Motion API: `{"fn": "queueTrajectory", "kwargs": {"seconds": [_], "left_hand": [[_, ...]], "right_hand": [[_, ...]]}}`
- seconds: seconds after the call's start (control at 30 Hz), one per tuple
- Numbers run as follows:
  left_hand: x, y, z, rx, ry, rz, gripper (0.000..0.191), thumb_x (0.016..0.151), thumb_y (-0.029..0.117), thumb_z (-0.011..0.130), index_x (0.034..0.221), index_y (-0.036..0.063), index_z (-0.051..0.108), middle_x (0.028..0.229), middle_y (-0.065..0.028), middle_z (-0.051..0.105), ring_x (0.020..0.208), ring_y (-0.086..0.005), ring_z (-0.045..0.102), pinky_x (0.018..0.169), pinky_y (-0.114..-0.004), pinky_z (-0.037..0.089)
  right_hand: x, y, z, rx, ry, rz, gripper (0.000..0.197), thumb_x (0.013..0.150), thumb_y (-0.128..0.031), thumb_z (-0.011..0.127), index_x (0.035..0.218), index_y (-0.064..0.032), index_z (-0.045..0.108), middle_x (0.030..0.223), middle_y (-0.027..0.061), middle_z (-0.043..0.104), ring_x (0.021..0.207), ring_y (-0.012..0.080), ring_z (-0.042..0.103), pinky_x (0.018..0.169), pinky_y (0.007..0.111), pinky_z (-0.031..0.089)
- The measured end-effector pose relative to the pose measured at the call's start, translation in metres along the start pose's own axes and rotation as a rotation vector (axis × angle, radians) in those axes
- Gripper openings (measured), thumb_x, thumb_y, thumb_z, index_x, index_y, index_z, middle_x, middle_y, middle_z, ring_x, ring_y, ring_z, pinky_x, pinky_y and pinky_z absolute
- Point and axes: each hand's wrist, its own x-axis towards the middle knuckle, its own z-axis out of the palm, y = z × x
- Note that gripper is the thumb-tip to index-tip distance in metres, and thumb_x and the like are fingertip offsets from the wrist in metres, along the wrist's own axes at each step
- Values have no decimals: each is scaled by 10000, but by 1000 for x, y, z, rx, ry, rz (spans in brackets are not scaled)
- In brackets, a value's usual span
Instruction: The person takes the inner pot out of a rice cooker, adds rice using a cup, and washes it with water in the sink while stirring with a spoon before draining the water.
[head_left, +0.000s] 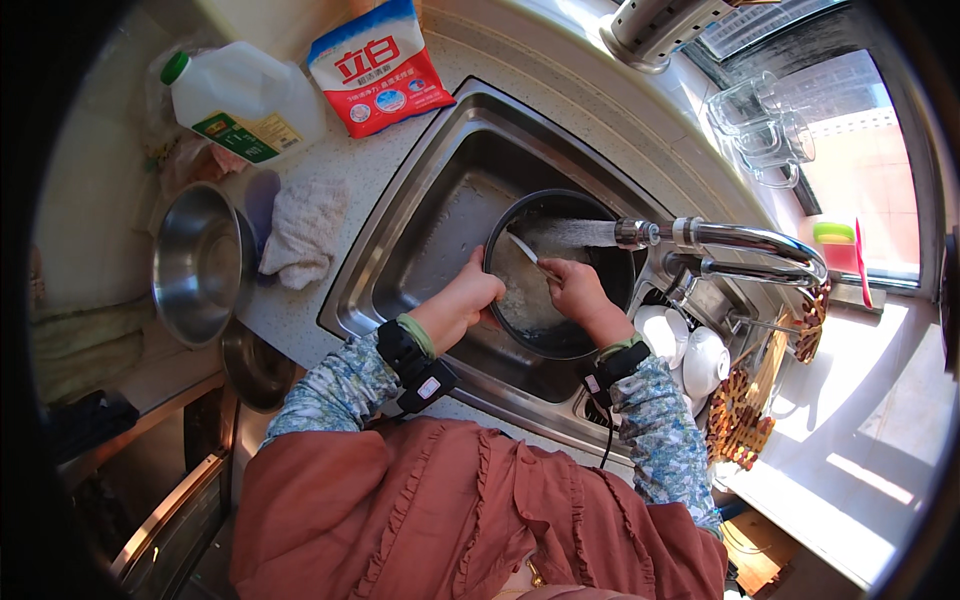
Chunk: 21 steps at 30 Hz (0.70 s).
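Observation:
A dark round pot (613, 300) sits in the steel sink basin (439, 217), with cloudy liquid inside. My left hand (474, 291) grips the pot's near-left rim, thumb up along its edge. Between the fingers of my right hand (581, 294) is a slim pale utensil (524, 247), perhaps a spoon or small scraper; its light end points into the pot. From the chrome faucet (742, 238) a stream of water (574, 232) pours into the pot. What lies under the cloudy liquid cannot be made out.
Left of the sink are a crumpled cloth (304, 232), a steel bowl (199, 262), a plastic jug (244, 94) and a detergent bag (382, 71). White bowls (705, 361) stand close to my right forearm. Glass mugs (772, 135) are near the window.

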Motion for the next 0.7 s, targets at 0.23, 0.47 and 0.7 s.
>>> {"fn": "queueTrajectory", "kwargs": {"seconds": [0.23,0.47,0.7], "left_hand": [[-3,6,-5,-5,30,4,728,563,-108,409,1235,147,289,1050,-156,450,859,-367,532,463,-498,513],[-5,7,-2,37,31,11,730,595,-102,426,1249,149,224,1099,-179,400,839,-408,530,460,-514,514],[-10,8,2,86,39,13,728,545,-112,408,1222,140,317,1010,-134,475,859,-319,542,454,-439,516]], "right_hand": [[-21,-16,-32,-114,-359,-22,291,662,-28,520,916,-95,646,796,166,604,743,335,574,672,378,463],[-20,-17,-45,-231,193,12,309,698,-23,515,982,-111,601,720,125,540,669,311,547,600,386,450],[2,-11,-7,-458,213,-32,324,699,-44,487,980,-154,604,684,102,518,618,287,551,544,380,451]]}}
